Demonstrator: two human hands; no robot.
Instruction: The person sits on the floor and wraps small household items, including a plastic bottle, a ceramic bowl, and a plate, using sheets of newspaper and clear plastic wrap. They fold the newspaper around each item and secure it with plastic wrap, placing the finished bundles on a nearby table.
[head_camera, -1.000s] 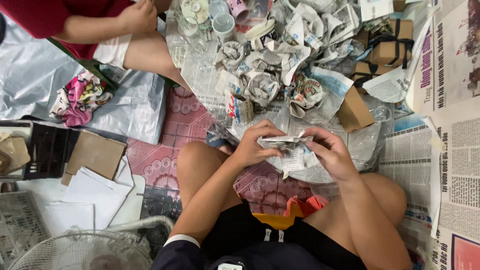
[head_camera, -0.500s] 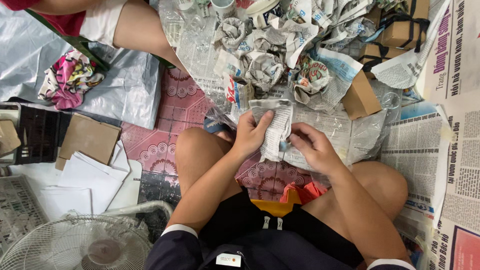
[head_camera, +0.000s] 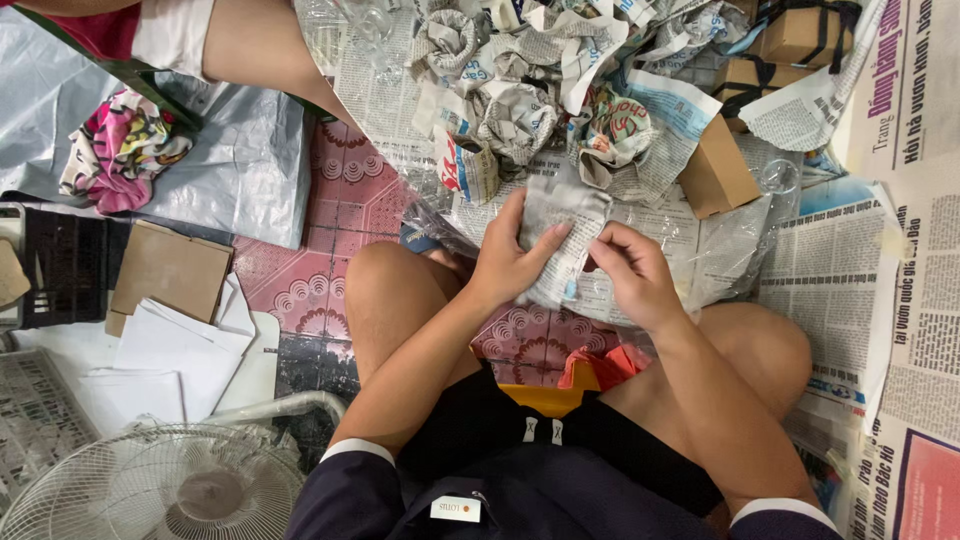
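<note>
I sit cross-legged on a patterned tile floor. My left hand (head_camera: 510, 262) and my right hand (head_camera: 630, 270) both grip a newspaper-wrapped bundle (head_camera: 562, 225) held upright between my knees. The left hand's fingers wrap its left side; the right hand pinches its right edge. What is inside the paper is hidden. Just beyond lie several crumpled newspaper-wrapped bundles (head_camera: 520, 110) on spread newspaper and clear plastic.
Small brown cardboard boxes (head_camera: 716, 170) lie to the right and top right. Another person's leg (head_camera: 262, 50) is at the top left by grey plastic sheeting (head_camera: 245, 170) and a colourful cloth (head_camera: 120, 150). Flat cardboard (head_camera: 168, 272), white sheets and a fan (head_camera: 165, 485) lie lower left.
The view has shifted so the pile sits higher in frame. The bundle in my hands has turned from lying across to standing upright, and my hands have closed around its sides.
</note>
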